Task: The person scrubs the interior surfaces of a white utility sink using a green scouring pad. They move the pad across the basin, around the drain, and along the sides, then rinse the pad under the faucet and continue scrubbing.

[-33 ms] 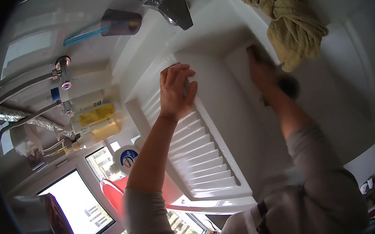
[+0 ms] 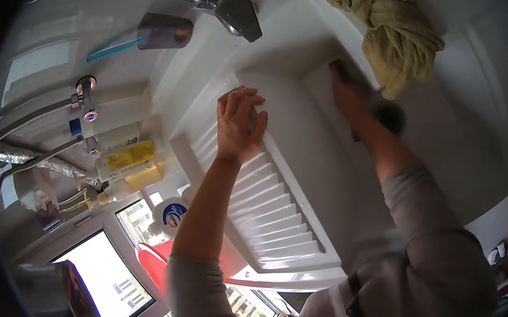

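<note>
My left hand (image 2: 239, 123) rests over the upper end of the white ribbed washboard (image 2: 274, 203) built into the sink. Its fingers are bent side by side and its thumb stands apart; I see nothing held in it. Down in the white basin (image 2: 431, 140) my right hand (image 2: 352, 102) is pressed low against the wall, just left of the round dark drain (image 2: 389, 117). Shadow and blur hide its fingers, so I cannot make out whether anything is under them. A crumpled tan towel (image 2: 398, 32) hangs over the basin's far edge, right of that hand.
A chrome faucet (image 2: 237, 15) juts out above the washboard. Left of it are a purplish cup (image 2: 165, 30) with a blue stick, metal hoses (image 2: 31, 126) with valves, and yellow-labelled bottles (image 2: 132, 156). A red basin (image 2: 153, 262) and a window (image 2: 108, 276) lie at the lower left.
My right hand has shifted slightly left inside the basin, and its forearm with it. My left hand stays where it was on the washboard.
</note>
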Demonstrator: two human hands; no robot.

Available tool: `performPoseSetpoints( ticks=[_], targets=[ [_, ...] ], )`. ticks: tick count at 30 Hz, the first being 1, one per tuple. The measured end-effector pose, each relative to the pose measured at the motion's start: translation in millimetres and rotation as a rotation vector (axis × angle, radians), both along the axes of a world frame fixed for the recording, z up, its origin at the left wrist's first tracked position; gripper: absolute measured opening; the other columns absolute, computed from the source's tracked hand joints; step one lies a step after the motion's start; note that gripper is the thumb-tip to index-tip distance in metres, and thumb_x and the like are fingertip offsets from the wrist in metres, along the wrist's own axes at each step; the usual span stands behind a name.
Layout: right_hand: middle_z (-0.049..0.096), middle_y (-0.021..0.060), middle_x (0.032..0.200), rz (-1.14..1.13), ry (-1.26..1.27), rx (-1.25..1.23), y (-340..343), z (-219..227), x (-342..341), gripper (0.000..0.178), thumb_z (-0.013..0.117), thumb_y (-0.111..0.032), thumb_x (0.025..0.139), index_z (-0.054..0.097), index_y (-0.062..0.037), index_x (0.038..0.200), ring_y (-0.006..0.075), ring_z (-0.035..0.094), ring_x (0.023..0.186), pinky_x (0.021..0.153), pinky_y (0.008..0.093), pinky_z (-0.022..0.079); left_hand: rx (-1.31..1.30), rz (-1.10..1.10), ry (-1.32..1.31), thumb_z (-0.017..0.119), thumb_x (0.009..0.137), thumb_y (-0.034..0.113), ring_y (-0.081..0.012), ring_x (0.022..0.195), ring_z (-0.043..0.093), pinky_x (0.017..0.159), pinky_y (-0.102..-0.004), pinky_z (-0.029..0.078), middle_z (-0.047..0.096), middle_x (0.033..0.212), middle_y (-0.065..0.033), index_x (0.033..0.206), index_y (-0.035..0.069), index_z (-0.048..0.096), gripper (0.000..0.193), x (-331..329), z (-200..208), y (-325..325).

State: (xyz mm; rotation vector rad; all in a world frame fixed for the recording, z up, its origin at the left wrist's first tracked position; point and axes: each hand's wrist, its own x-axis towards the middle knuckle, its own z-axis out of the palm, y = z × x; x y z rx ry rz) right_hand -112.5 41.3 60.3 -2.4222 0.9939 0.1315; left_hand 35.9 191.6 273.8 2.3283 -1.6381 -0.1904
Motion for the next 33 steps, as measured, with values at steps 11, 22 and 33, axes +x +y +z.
performPoseSetpoints(
  ticks=[11, 22, 33],
  targets=[
    [0.065, 0.0226, 0.093, -0.158, -0.201, 0.075, 12, -25, -34, 0.051, 0.051, -0.012, 0.091, 0.038, -0.0171, 0.140, 0.0398, 0.066, 0.073, 0.066, 0.0483, 0.054, -0.034, -0.036, -0.004, 0.060, 0.076, 0.005, -0.0337, 0.118, 0.045, 0.102, -0.0435, 0.036, 0.056, 0.117, -0.0116, 0.100, 0.006, 0.062, 0.025, -1, 2, 0],
    [0.067, 0.0218, 0.080, -0.149, 0.000, 0.137, 30, 7, -59, 0.055, 0.055, -0.014, 0.090, 0.035, -0.0121, 0.141, 0.0381, 0.066, 0.067, 0.061, 0.0488, 0.054, -0.034, 0.015, -0.005, 0.065, 0.075, 0.007, -0.0326, 0.118, 0.045, 0.101, -0.0433, 0.038, 0.056, 0.117, -0.0068, 0.099, 0.008, 0.063, 0.024, -4, -3, 13],
    [0.067, 0.0213, 0.074, -0.112, 0.021, 0.064, 33, 6, -70, 0.048, 0.056, -0.013, 0.088, 0.042, -0.0143, 0.133, 0.0363, 0.067, 0.064, 0.056, 0.0481, 0.054, -0.047, 0.020, -0.027, 0.064, 0.076, 0.007, -0.0316, 0.116, 0.047, 0.100, -0.0425, 0.039, 0.057, 0.115, -0.0066, 0.098, 0.009, 0.063, 0.022, -4, -2, 11]
  ],
)
